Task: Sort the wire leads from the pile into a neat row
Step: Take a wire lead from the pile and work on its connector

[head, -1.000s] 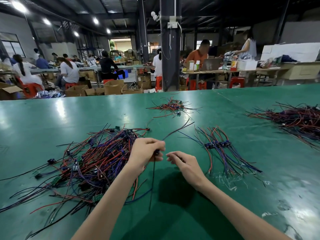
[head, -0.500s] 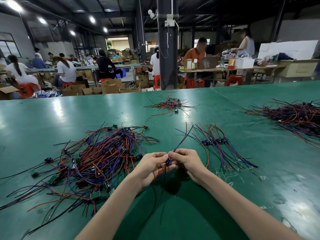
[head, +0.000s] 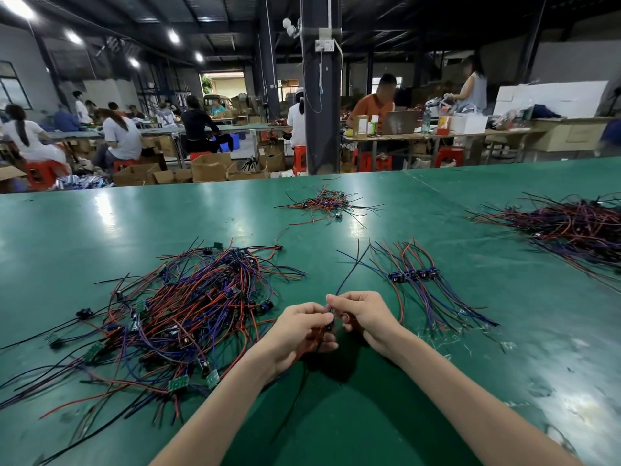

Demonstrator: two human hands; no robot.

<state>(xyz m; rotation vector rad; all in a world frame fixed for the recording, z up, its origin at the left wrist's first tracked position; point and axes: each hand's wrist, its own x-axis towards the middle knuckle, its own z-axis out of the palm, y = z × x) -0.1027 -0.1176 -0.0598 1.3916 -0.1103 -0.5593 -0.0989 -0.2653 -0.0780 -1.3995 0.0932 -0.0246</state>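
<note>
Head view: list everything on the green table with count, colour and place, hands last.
table: one, green, fills the foreground
tangled pile: one, red, blue, black, small green boards, left of hands
sorted row: one, same colours, blue connectors lined up, right of hands
small pile: one, mostly red, far centre
big pile: one, dark red and black, far right
held lead: one, dark, between hands
hands: two, left hand and right hand, pinching the held lead
</note>
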